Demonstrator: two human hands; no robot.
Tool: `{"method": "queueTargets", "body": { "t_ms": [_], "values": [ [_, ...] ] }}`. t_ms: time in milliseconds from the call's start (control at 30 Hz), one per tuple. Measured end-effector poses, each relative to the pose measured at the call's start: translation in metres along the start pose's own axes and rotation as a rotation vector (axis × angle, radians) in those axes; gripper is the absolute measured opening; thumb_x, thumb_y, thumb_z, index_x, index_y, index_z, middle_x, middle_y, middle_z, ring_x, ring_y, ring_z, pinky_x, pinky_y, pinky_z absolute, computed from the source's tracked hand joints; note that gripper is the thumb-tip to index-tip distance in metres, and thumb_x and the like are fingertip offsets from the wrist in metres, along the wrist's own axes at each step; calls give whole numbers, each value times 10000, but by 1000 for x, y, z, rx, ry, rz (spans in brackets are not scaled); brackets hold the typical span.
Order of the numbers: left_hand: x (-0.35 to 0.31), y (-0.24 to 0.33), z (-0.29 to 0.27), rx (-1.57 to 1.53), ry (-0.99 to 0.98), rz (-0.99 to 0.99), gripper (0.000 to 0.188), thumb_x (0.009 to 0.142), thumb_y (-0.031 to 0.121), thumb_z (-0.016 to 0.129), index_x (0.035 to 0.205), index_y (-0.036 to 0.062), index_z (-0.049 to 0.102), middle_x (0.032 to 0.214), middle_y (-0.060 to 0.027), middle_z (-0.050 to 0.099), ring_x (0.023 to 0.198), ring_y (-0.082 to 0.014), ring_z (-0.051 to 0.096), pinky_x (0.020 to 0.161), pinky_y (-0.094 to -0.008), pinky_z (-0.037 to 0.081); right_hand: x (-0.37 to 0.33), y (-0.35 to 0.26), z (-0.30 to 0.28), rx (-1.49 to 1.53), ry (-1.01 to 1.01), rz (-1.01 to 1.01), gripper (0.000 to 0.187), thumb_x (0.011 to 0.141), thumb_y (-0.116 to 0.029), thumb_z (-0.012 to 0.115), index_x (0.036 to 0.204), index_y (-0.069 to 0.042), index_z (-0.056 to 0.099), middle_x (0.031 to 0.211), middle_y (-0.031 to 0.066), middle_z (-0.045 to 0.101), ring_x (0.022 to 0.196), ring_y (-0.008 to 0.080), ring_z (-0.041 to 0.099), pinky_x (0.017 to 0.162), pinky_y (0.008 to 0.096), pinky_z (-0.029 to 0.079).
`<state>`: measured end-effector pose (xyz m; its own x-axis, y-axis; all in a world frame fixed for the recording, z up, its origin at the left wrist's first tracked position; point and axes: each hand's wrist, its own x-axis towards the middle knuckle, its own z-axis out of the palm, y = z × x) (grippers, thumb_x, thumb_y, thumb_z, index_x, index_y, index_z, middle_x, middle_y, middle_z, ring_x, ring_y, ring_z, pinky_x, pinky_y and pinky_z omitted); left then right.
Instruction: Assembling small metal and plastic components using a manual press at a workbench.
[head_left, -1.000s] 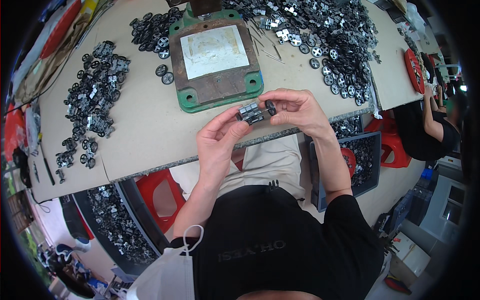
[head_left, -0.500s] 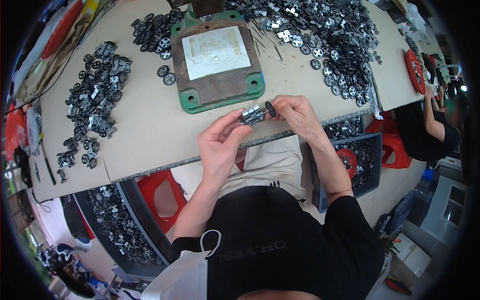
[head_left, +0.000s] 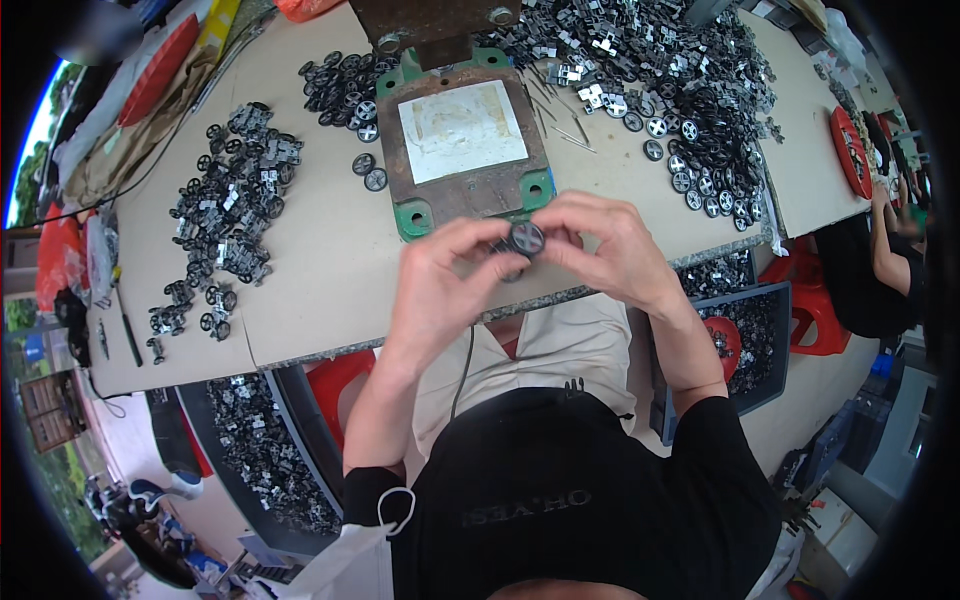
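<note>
In front of the press base, both hands meet around a small toy chassis whose black wheel (head_left: 526,238) with a silver cross-shaped hub faces up. My left hand (head_left: 435,285) is closed, its thumb and fingers pinching the piece from the left. My right hand (head_left: 615,250) is closed too, with its fingertips at the wheel's right edge. The wheel and fingers hide most of the chassis body and its axle. Just beyond the hands lies the green and brown metal press base (head_left: 465,195) with a worn white plate (head_left: 463,130) on it.
Wheeled chassis (head_left: 235,200) lie heaped on the left of the table. Loose wheels (head_left: 710,185) and grey metallic parts (head_left: 600,40) spread across the far right, near thin metal pins (head_left: 580,130). Crates of parts (head_left: 260,450) stand below the edge. A co-worker (head_left: 870,250) sits far right.
My hands have come together and the chassis has turned, so its wheel now faces up. Earlier the metallic body and axle showed between them. The whole view has shifted slightly.
</note>
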<state>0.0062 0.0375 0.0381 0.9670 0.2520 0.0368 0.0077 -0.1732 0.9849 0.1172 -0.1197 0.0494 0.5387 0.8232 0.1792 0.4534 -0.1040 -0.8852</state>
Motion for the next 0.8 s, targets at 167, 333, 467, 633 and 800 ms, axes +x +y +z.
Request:
{"method": "queueTargets", "body": {
  "t_ms": [167, 333, 467, 633, 800],
  "values": [
    [56, 7, -26, 7, 368, 74, 188, 720, 12, 653, 900, -39, 640, 779, -54, 651, 672, -79, 574, 614, -217, 455, 3, 7, -2, -12, 207, 15, 233, 753, -84, 662, 971, -17, 614, 772, 58, 598, 613, 106, 530, 552, 228, 425],
    [92, -18, -35, -37, 417, 125, 200, 723, 72, 679, 897, -24, 655, 783, -49, 648, 665, -82, 562, 609, -213, 438, -9, 19, -5, -48, 159, 95, 196, 767, -95, 652, 943, -12, 626, 785, 59, 614, 634, 99, 545, 557, 223, 427],
    [96, -29, -32, 29, 439, 93, 215, 715, 115, 697, 892, -5, 669, 828, -60, 631, 680, -101, 557, 611, -227, 431, -17, 22, -13, -70, 179, 145, 178, 771, -62, 638, 939, -2, 633, 759, 50, 601, 649, 96, 531, 589, 217, 422],
    [100, -37, -32, 89, 479, 100, 225, 704, 130, 700, 895, 14, 679, 877, -71, 598, 705, -117, 548, 645, -241, 433, -22, 29, -17, -83, 203, 159, 177, 782, -108, 642, 926, -5, 631, 773, 51, 609, 597, 96, 500, 537, 223, 406],
    [96, -33, -30, 66, 479, 72, 221, 702, 130, 697, 896, 26, 684, 873, -76, 595, 726, -123, 545, 661, -250, 433, -23, 28, -17, -94, 208, 143, 178, 784, -109, 641, 930, -7, 631, 767, 50, 605, 586, 92, 489, 534, 222, 402]
  ]
}}
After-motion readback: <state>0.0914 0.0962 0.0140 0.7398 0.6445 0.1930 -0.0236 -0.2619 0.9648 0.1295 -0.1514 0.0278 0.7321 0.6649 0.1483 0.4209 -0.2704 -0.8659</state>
